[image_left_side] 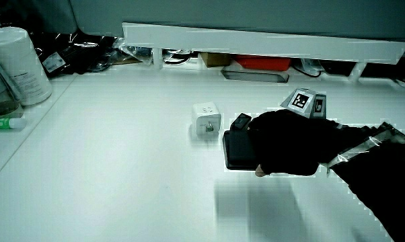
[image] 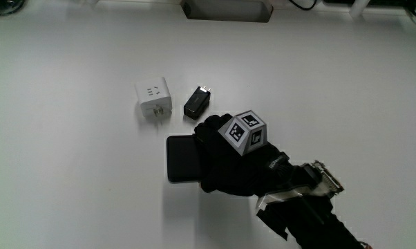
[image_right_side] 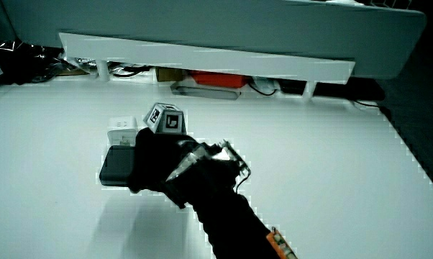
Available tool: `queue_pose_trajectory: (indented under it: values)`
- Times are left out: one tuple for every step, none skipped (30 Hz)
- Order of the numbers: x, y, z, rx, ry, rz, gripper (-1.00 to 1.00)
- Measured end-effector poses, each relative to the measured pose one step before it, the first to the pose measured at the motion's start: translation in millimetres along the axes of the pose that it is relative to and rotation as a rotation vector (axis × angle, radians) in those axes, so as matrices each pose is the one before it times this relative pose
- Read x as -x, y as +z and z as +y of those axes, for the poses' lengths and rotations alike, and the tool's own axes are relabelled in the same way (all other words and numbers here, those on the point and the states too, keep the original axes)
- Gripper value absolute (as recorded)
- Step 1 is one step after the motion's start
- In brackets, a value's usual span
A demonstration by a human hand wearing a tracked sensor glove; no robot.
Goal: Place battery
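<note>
**Main view: gloved hand on a flat black battery pack**

Main view shows the hand point(image: 225, 159) lying over one end of the battery point(image: 182, 159), a flat black slab with rounded corners and a smooth, plain top face. It lies flat on the white table point(image: 70, 180), with roughly half of it showing from under the glove. The fingers are curled down over the battery's end and appear to grip it; in a side view a bare fingertip point(image_left_side: 260, 172) shows at the battery's edge nearer the person, under the glove. The patterned cube point(image: 244, 131) sits on the back of the hand, and the forearm point(image: 318, 221) runs from there toward the person.

Farther from the person than the battery lie two small things, side by side and apart from each other: a white plug adapter point(image: 153, 98) with a socket face on top, and a small black block point(image: 197, 102) with a metal tip at one end. The black block lies near the glove's knuckles without touching the battery.

In both side views the battery point(image_left_side: 238, 149) point(image_right_side: 116, 166) reads as thin, dark and matte, lying flat, with the white adapter point(image_left_side: 206, 120) point(image_right_side: 122, 132) just past it toward the low partition point(image_left_side: 256, 42).
</note>
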Motion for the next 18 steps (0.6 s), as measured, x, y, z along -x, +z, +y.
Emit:
queue_pose_trajectory:
  values:
    - [-1.83, -4.40, 3.30, 0.00607, 0.00089, 0.00437, 0.00]
    - [-1.42, -3.45, 3.20, 0.00265, 0.00090, 0.01850, 0.00]
    - [-1.46, -3.72, 3.52, 0.00949, -0.00691, 0.00596, 0.00]
    - [-1.97, -3.20, 3.95, -0.01688, -0.02814, 0.00188, 0.00]
    - [-2.30, -5.95, 5.77, 0.02927, 0.00850, 0.00377, 0.00]
    - [-0.63, -4.17, 5.11, 0.00747, 0.00976, 0.01053, 0.00]
    - [0.69, -2.50, 4.27, 0.00783, -0.01422, -0.00805, 0.00]
    - [-0.50, -3.05, 5.42, 0.00602, -0.01004, -0.00522, 0.00]
    - [-0.43, -3.02, 5.44, 0.00602, -0.01004, -0.00522, 0.00]
    - [2.83, 0.25, 3.25, 0.01413, -0.00794, -0.00135, 0.00]
    - [8.83, 5.80, -2.55, -0.03417, 0.01953, -0.01286, 0.00]
    - [-0.44, -3.13, 3.69, 0.00591, -0.01069, -0.00471, 0.00]
    - [-1.00, -3.02, 4.16, 0.00414, -0.01491, 0.00182, 0.00]
    - [-0.08, -2.96, 3.50, 0.00931, 0.00730, 0.00033, 0.00]
    - [-0.07, -1.98, 2.44, 0.00437, -0.00592, 0.00183, 0.00]
    - [-0.37, -1.64, 2.09, -0.00270, -0.00574, -0.00733, 0.00]
    - [-2.96, -4.20, 3.57, 0.01224, -0.01084, 0.00529, 0.00]
    - [-1.44, -2.63, 2.69, 0.00271, 0.00095, -0.00224, 0.00]
